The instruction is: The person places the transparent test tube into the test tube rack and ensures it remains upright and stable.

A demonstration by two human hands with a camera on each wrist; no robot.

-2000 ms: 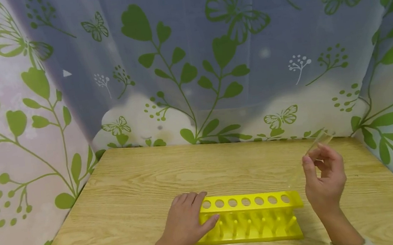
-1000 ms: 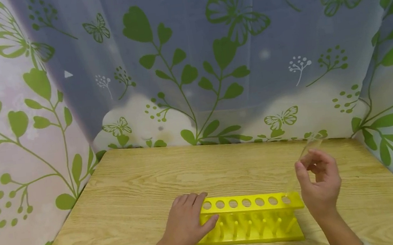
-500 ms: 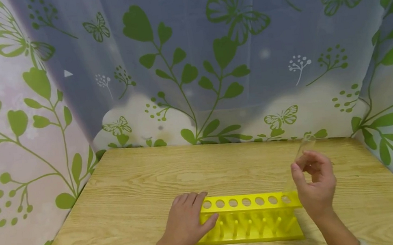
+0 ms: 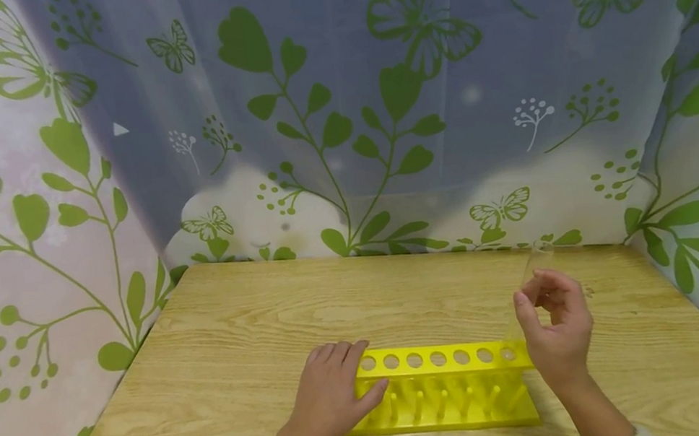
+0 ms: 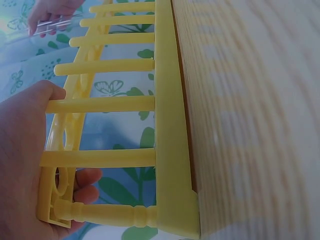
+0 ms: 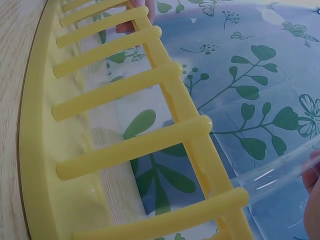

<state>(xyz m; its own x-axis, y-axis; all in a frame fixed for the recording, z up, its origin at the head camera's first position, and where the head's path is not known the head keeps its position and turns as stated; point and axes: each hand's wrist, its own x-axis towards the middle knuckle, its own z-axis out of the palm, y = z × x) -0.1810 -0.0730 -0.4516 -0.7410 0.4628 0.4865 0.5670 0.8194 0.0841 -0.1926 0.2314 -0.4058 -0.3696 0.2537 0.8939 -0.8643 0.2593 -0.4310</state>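
Note:
A yellow test tube rack (image 4: 446,420) stands on the table, with a row of round holes along its top bar and upright pegs behind its open front. My left hand (image 4: 331,391) grips its left end, thumb in front and fingers over the top; the left wrist view shows fingertips behind the bar. Between the thumb and fingers of my right hand (image 4: 556,327) is a clear glass test tube (image 4: 535,266), tilted, mouth up and away. The tube's lower end is at the rightmost hole; how deep it sits cannot be told. In the right wrist view, the tube (image 6: 270,172) meets the top bar.
The wood-grain table (image 4: 257,316) extends behind and to both sides of the rack. A patterned curtain (image 4: 340,139) with green leaves and butterflies encloses the table at the back and sides.
My right hand has moved left with the test tube, bringing its lower end from beside the rack to the rightmost hole. The tube leans less. My left hand and the rack have stayed put.

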